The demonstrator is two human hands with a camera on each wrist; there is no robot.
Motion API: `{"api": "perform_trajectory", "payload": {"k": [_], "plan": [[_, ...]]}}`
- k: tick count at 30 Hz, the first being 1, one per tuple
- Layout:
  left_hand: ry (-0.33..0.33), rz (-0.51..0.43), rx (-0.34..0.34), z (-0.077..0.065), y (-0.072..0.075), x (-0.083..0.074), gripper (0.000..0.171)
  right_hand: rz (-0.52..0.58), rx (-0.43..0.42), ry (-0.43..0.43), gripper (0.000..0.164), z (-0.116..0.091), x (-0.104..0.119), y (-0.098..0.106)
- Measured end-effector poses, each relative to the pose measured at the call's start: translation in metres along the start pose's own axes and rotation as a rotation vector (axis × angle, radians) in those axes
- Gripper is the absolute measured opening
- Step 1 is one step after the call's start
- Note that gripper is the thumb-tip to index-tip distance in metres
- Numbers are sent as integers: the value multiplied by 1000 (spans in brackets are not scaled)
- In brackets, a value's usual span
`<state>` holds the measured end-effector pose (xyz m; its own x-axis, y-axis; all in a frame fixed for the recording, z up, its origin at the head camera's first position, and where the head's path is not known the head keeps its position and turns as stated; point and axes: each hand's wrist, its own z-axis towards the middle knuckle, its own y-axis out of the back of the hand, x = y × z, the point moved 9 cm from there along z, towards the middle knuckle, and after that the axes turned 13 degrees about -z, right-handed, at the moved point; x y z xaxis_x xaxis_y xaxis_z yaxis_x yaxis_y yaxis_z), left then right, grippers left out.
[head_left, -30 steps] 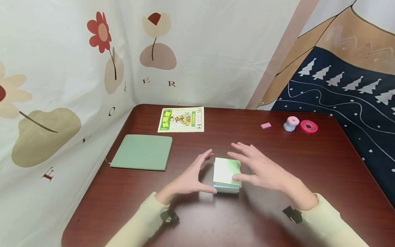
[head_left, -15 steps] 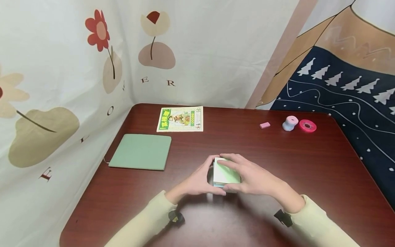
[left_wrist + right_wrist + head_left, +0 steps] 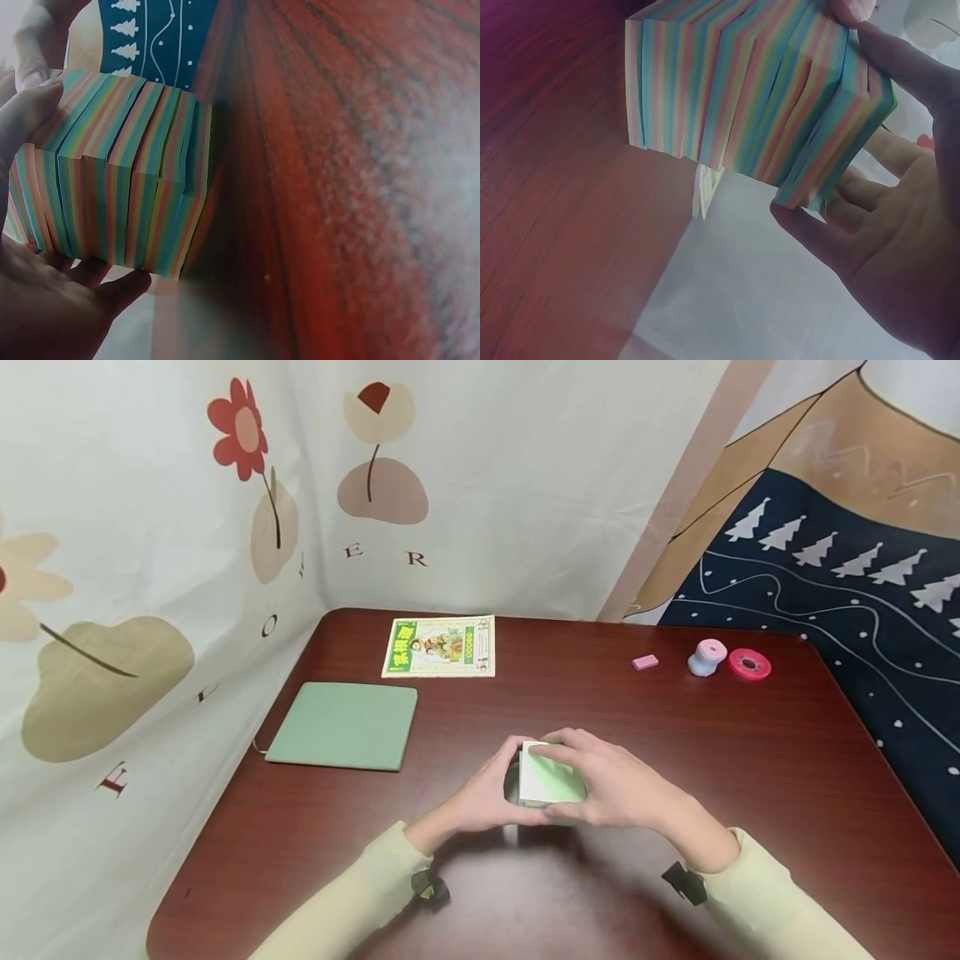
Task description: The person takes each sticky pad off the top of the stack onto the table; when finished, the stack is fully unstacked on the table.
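Paper stack (image 3: 551,781), pale green and white on top, stood just below the centre of the head view, gripped from both sides. The left hand (image 3: 487,795) had its fingers and thumb curled round the stack's left side; the right hand (image 3: 621,782) grasped the right side, one finger over the top. Both thumbs met the near edge, close together. In the wrist views the sides showed pastel stripes, the pads slightly uneven.

A green notebook (image 3: 342,727) lay at centre left on the dark red table (image 3: 480,902), with an illustrated booklet (image 3: 441,647) farther up. Toward the upper right lay a small pink block (image 3: 645,662), beside a pink-and-blue spool (image 3: 707,657) and a bright pink ring (image 3: 750,665).
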<state>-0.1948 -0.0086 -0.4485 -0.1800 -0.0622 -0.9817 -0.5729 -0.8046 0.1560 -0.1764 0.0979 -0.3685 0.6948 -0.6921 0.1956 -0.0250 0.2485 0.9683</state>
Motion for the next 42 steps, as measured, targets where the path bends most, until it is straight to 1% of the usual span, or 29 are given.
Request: {"api": "perform_trajectory", "payload": {"k": [7, 12, 16, 18, 20, 22, 25, 27, 29, 33, 36, 39, 42], "plan": [[5, -21, 2, -1, 1, -1, 81, -3, -6, 8, 65, 2, -1, 4], [27, -37, 1, -1, 2, 0, 83, 48, -15, 1, 64, 4, -11, 15], [37, -23, -6, -1, 4, 2, 83, 120, -43, -47, 65, 10, -36, 28], [35, -18, -7, -1, 4, 2, 83, 141, -67, -92, 66, 14, -55, 33], [31, -17, -6, 0, 5, 3, 83, 135, -83, -151, 67, 18, -76, 33], [31, -20, -6, 0, 4, 3, 83, 119, -89, -208, 68, 23, -98, 28], [30, -34, -3, -1, 4, 3, 82, 89, -69, -278, 67, 30, -127, 10], [32, -40, -2, -1, 3, 4, 81, 73, -46, -299, 66, 35, -141, -5], [32, -44, 0, -1, 2, 3, 81, 62, -21, -310, 64, 40, -150, -20], [33, -45, 2, 0, 2, 3, 81, 21, 28, -293, 62, 48, -158, -44], [31, -47, 8, 1, 1, 3, 81, -6, 62, -281, 61, 52, -159, -58], [30, -46, 9, 0, 1, 3, 81, -12, 84, -285, 59, 54, -159, -65], [31, -40, 4, 0, 2, 3, 81, -8, 102, -296, 57, 54, -159, -68]]}}
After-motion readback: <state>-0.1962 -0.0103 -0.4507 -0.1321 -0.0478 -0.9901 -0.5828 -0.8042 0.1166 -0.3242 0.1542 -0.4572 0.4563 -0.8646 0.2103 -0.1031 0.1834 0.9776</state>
